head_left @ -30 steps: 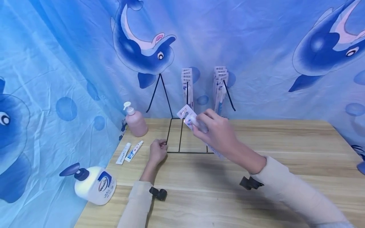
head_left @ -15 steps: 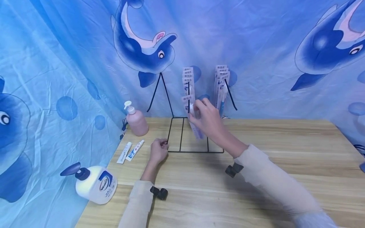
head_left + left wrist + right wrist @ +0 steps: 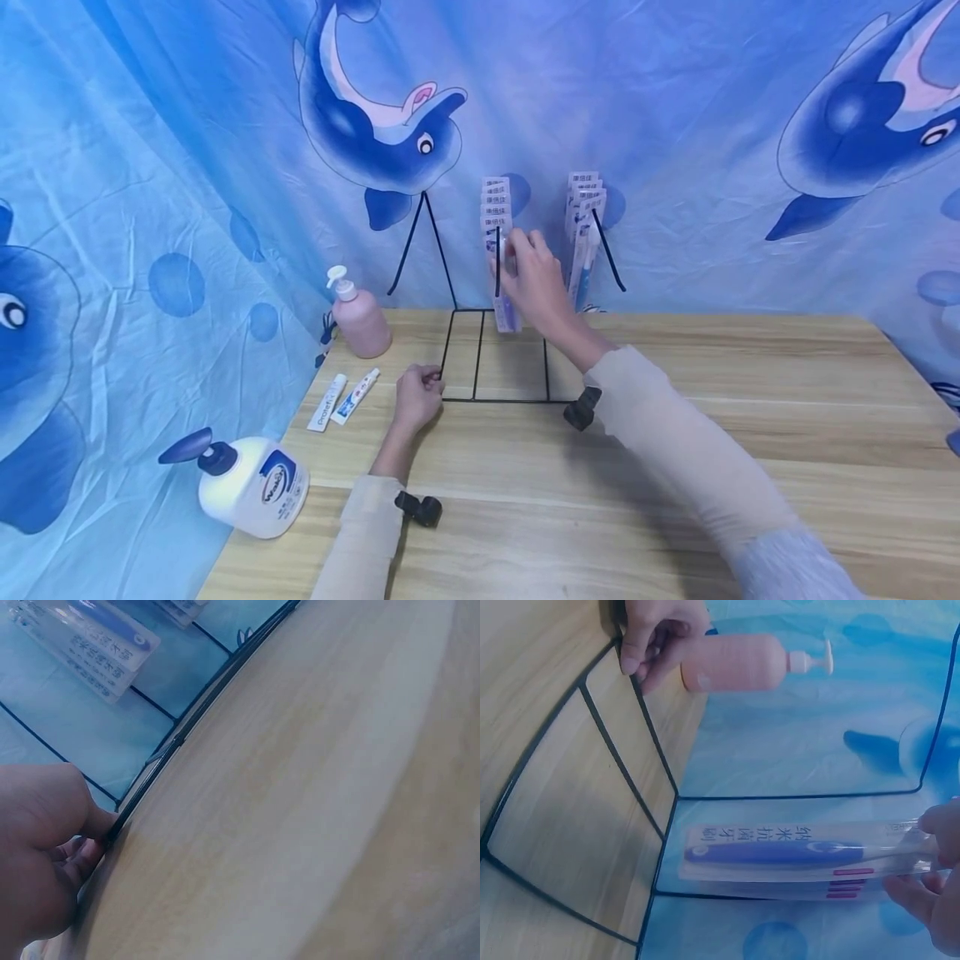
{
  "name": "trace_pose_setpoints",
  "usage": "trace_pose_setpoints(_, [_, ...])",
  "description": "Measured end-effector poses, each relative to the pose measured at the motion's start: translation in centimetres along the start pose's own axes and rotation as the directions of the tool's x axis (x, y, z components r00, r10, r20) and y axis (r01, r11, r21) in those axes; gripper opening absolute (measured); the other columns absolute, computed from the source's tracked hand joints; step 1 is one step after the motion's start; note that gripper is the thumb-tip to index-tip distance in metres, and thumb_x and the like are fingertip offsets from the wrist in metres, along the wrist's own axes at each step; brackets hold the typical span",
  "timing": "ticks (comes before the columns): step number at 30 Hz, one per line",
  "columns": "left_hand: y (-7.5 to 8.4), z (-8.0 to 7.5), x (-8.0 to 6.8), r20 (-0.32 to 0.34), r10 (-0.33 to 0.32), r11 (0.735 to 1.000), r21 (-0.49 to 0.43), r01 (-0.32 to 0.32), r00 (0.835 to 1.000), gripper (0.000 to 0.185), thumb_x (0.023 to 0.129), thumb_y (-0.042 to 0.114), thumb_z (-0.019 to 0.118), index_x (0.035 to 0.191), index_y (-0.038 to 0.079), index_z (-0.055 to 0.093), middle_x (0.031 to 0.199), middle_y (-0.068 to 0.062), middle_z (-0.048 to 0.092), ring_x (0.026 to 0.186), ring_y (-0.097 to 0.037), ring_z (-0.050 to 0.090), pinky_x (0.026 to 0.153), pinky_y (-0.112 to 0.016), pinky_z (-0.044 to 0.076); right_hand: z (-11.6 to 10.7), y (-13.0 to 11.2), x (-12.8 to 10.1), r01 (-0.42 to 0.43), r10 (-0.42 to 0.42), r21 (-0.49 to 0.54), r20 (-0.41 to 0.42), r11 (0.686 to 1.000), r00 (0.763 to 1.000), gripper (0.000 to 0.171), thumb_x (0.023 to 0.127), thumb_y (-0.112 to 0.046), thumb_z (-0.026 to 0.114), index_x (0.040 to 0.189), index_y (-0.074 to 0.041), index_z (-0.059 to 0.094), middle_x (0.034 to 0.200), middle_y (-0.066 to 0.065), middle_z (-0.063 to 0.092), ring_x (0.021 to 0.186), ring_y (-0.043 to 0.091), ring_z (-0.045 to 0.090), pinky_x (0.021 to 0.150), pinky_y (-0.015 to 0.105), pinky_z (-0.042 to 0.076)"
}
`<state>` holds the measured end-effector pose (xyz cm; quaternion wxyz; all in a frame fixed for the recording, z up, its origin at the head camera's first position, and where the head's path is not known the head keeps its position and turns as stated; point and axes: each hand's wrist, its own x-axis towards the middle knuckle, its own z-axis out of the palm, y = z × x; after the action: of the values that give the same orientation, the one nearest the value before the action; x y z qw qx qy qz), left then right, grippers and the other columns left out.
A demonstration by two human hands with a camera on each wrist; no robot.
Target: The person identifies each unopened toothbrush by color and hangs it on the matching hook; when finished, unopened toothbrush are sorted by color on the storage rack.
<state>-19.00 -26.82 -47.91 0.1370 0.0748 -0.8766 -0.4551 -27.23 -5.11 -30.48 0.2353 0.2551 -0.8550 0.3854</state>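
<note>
A black wire display rack (image 3: 476, 358) stands on the table. My left hand (image 3: 418, 393) pinches the front left corner of its base; in the left wrist view the thumb and fingers (image 3: 94, 859) meet at the wire. At the middle hook, my right hand (image 3: 538, 279) pinches a packaged toothbrush (image 3: 507, 315) by its upper part. Its purple handle shows through clear plastic in the right wrist view, where the pack (image 3: 780, 853) lies in front of other packs. Several more packaged toothbrushes (image 3: 495, 187) hang behind it. Another row of packs (image 3: 586, 196) hangs on the right hook.
Left of the rack stands a pink pump bottle (image 3: 362, 323). Two toothpaste tubes, one white (image 3: 327, 403) and one patterned (image 3: 356, 397), lie in front of it. A white pump bottle (image 3: 255, 487) is nearer. A blue dolphin-print curtain (image 3: 675, 125) hangs behind the table.
My right hand has moved forward and up, bringing the toothbrush pack from a slanted position in front of the rack into line with the middle row. The left hand has stayed put.
</note>
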Motion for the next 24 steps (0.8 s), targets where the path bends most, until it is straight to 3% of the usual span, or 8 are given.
trace_pose_setpoints(13, [0.2,0.5,0.0,0.006,0.019,1.0,-0.016,-0.019,1.0,0.029,0.083,-0.011,0.065,0.112,-0.013,0.067,0.094,-0.018,0.063,0.083,-0.028,0.062,0.074,-0.032,0.057,0.0,1.2,0.6,-0.067,0.067,0.006,-0.022,0.998,0.998,0.025,0.09,-0.023,0.074,0.099,-0.005,0.059,0.095,0.008,0.055,0.083,0.02,0.052,0.069,0.03,0.05])
trace_pose_setpoints(18, [0.1,-0.3,0.3,0.016,-0.006,0.999,-0.052,0.007,1.0,0.03,0.085,-0.008,0.065,0.115,-0.011,0.066,0.095,-0.018,0.065,0.085,-0.027,0.062,0.075,-0.03,0.056,-1.2,2.3,-1.7,-0.005,0.004,-0.029,-0.036,1.0,0.999,0.029,0.086,-0.028,0.078,0.092,-0.004,0.064,0.089,0.009,0.06,0.08,0.024,0.06,0.07,0.032,0.052])
trace_pose_setpoints(24, [0.8,-2.2,0.7,0.028,0.018,1.0,0.0,-0.018,0.999,0.033,0.097,0.005,0.057,0.128,-0.006,0.061,0.104,-0.018,0.065,0.093,-0.03,0.062,0.085,-0.042,0.055,-4.7,4.9,-6.0,0.112,-0.113,-0.038,-0.031,0.993,0.993,0.031,0.086,-0.027,0.079,0.089,0.0,0.064,0.086,0.013,0.061,0.072,0.028,0.066,0.061,0.037,0.056])
